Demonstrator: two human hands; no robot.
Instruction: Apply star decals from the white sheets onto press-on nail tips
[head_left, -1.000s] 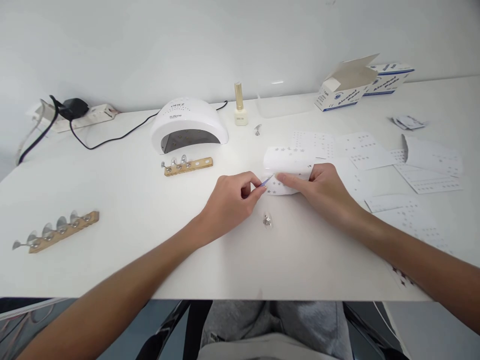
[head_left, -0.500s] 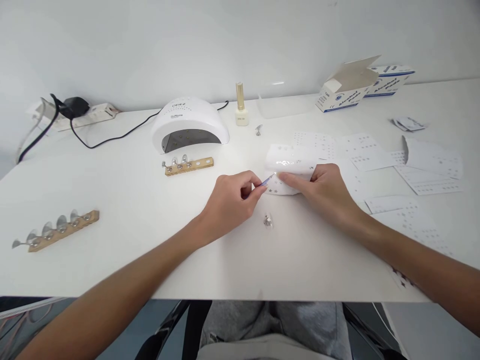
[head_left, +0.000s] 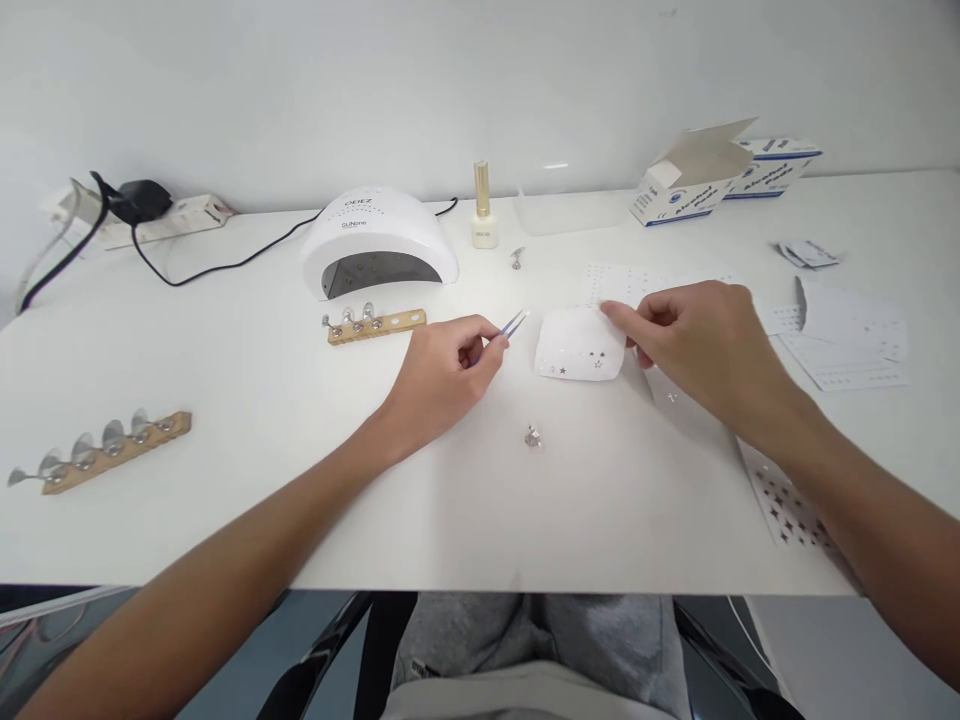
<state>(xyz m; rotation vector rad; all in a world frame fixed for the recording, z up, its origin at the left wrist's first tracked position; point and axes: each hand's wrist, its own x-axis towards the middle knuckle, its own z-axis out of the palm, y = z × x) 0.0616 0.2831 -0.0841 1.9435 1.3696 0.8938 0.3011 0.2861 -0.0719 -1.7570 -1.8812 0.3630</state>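
My left hand (head_left: 442, 372) pinches thin tweezers (head_left: 512, 324), tips pointing up and right, a little left of a curled white sticker sheet (head_left: 579, 352) printed with small stars. My right hand (head_left: 701, 340) hovers just right of that sheet, fingers loosely curled, thumb and forefinger close to its upper right corner; whether they touch it is unclear. A small silver nail tip on a stand (head_left: 533, 437) sits on the white table (head_left: 247, 450) below the sheet.
A white nail lamp (head_left: 379, 243), a gold-capped polish bottle (head_left: 484, 208) and a wooden holder with silver tips (head_left: 375, 326) stand behind. Another wooden holder (head_left: 105, 450) lies far left. Sticker sheets (head_left: 847, 340) and boxes (head_left: 712, 170) fill the right side; a power strip (head_left: 150, 215) sits back left.
My right hand lifted off the sticker sheet and drew back to the right. The sheet uncurled flatter. My left hand pulled the tweezers away from the sheet, up and left.
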